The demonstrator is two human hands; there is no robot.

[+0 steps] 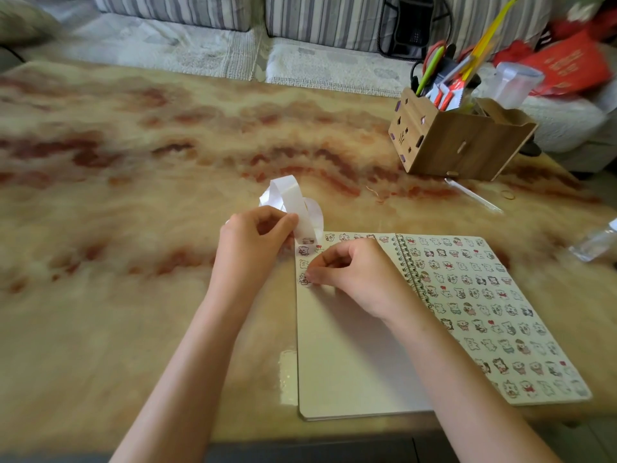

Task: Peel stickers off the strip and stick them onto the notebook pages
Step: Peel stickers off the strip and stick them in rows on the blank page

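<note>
The right hand (350, 279) presses a sticker (304, 279) onto the notebook (347, 362) page — the left hand (253, 242) pinches the strip (293, 198); next, peeling another sticker.

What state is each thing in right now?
Notebook: open, flat on table; right page full of stickers, left mostly bare.
Strip: curled, gripped by left hand, end over notebook's top-left corner.
Sticker: pinched by right hand at left page's edge.
Box: upright, holding pens.
</note>
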